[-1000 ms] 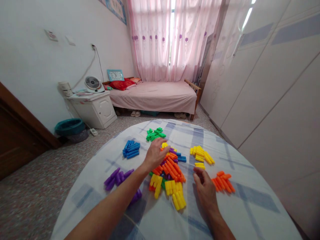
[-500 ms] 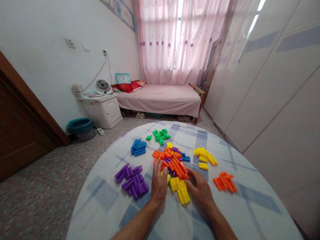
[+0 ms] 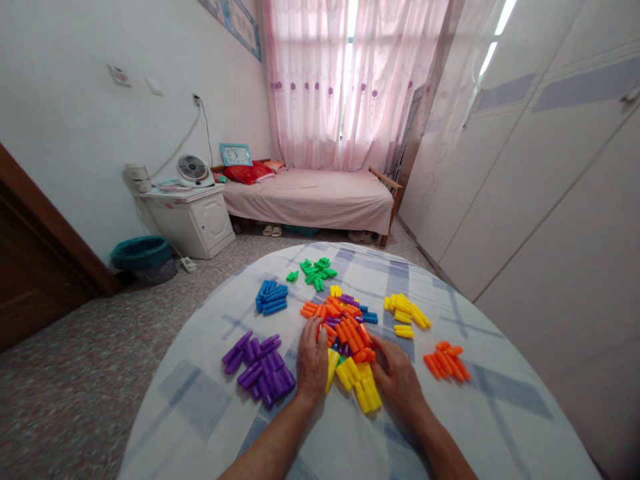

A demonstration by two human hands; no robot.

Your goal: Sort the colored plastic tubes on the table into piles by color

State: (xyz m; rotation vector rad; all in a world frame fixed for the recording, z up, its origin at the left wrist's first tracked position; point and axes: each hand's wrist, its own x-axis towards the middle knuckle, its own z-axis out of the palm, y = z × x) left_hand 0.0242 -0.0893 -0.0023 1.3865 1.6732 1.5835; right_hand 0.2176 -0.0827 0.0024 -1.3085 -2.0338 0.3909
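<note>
The left hand (image 3: 313,363) and right hand (image 3: 400,377), both loosely unclenched, cup opposite sides of a mixed pile of colored pieces (image 3: 353,337) on the table (image 3: 195,427); a purple cluster (image 3: 270,377) lies just beside the left, an orange cluster (image 3: 449,363) near the right

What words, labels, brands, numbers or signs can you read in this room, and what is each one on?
None can be read for certain.
Clock: dial markings, too small to make out as numbers.
Wall panel: faint marks, too blurred to read.
Wall poster: cut off by the picture's edge, no legible words.
Colored pieces on the tablecloth: no lettering visible.
</note>
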